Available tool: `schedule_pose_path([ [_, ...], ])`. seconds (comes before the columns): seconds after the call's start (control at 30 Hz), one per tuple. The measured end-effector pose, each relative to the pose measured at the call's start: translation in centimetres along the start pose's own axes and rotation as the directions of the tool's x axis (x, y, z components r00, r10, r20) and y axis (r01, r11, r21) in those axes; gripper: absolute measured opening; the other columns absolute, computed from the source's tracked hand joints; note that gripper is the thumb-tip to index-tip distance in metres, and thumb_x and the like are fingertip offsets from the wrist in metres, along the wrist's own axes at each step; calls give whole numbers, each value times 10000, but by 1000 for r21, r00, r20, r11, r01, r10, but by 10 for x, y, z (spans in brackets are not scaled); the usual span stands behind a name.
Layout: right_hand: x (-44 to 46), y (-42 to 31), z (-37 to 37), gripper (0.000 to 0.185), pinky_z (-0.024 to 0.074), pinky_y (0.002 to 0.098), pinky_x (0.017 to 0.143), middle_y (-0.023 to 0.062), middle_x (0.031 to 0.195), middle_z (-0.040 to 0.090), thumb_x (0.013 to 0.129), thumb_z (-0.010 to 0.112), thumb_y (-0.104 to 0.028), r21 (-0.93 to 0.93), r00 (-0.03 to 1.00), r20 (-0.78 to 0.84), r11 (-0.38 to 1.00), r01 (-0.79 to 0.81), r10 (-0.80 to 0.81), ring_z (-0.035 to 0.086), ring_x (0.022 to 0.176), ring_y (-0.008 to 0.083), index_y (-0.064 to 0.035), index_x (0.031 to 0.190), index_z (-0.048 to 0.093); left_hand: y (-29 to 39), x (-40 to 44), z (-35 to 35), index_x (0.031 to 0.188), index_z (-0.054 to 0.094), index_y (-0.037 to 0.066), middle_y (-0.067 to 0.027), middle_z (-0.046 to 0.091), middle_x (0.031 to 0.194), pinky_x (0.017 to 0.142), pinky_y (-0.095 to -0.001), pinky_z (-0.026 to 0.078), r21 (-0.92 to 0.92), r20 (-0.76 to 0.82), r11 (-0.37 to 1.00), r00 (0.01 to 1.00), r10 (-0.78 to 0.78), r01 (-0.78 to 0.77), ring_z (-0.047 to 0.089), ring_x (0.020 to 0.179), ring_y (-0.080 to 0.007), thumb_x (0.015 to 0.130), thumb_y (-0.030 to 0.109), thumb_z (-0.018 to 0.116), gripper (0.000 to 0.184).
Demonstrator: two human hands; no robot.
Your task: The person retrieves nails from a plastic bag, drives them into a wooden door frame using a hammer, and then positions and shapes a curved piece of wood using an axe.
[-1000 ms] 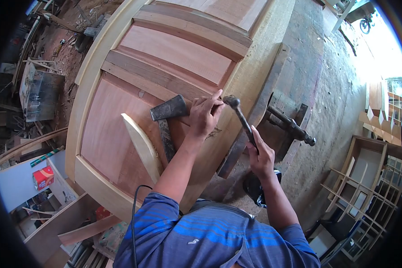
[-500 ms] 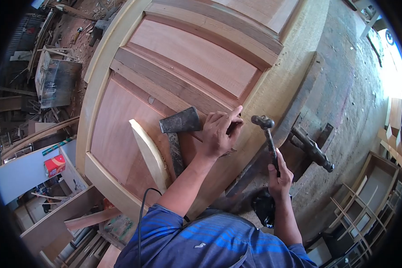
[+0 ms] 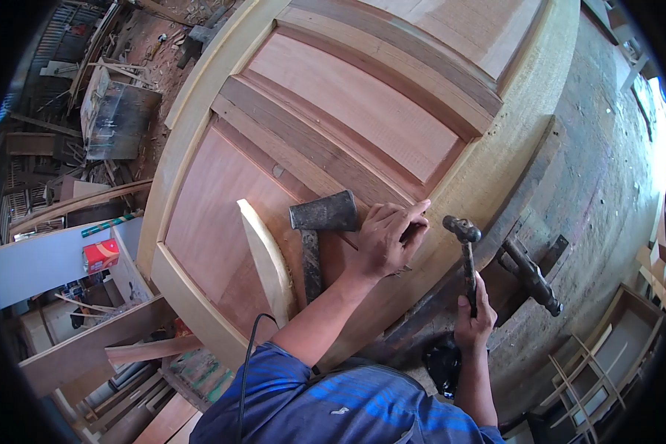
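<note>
Grips dark metal hammer (image 3: 463,229) in closed right hand (image 3: 475,320); bunches fingers of left hand (image 3: 389,238), contents too hidden to tell, over panelled pale-and-reddish wooden frame (image 3: 524,100), right of black metal axe head (image 3: 324,212).

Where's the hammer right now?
In the head view, the hammer is right of centre, gripped upright in the right hand, with its head between the left hand and the bench vise.

The left forearm (image 3: 329,307) reaches diagonally forward, its hand (image 3: 386,240) back-up with bent fingers (image 3: 416,212) gathered near the thumb. The right hand (image 3: 474,314) is closed, its forearm (image 3: 476,385) nearly straight ahead.
</note>
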State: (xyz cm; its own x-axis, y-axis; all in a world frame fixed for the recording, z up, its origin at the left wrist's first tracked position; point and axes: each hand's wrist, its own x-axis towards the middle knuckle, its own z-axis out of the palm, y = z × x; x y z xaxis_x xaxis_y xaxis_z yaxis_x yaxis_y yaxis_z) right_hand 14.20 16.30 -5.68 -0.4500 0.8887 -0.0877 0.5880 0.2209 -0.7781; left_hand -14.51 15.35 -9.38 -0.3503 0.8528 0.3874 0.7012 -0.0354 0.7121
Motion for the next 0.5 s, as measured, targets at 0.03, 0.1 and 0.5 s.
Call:
schedule_pose_path([
  [0.03,2,-2,1,563,598,376,987,202,1308,793,1006,749,-46,-23,1000,-21,999,23,-23,810,1128,292,-33,1555,622,0,1,0,1421,692,100,64,813,967,869,-359,521,-5,-2,1000,1000,5,-5,732,880,-163,956,153,831,488],
  [0.1,4,-8,1,563,603,379,981,202,1293,798,1002,762,-54,-11,1000,-22,1000,12,-12,813,1129,297,-36,1549,629,1,1,-1,1423,688,94,59,815,972,867,-365,521,3,5,1000,1000,14,-14,735,884,-171,958,155,829,490],
  [0.5,-3,-36,-13,530,616,403,1018,224,1325,782,985,770,-45,16,996,-51,997,76,-75,791,1204,351,-31,1505,667,-1,-2,-3,1410,695,22,-77,804,1058,924,-429,562,-116,0,992,999,42,-42,749,975,-270,953,73,757,463],
])
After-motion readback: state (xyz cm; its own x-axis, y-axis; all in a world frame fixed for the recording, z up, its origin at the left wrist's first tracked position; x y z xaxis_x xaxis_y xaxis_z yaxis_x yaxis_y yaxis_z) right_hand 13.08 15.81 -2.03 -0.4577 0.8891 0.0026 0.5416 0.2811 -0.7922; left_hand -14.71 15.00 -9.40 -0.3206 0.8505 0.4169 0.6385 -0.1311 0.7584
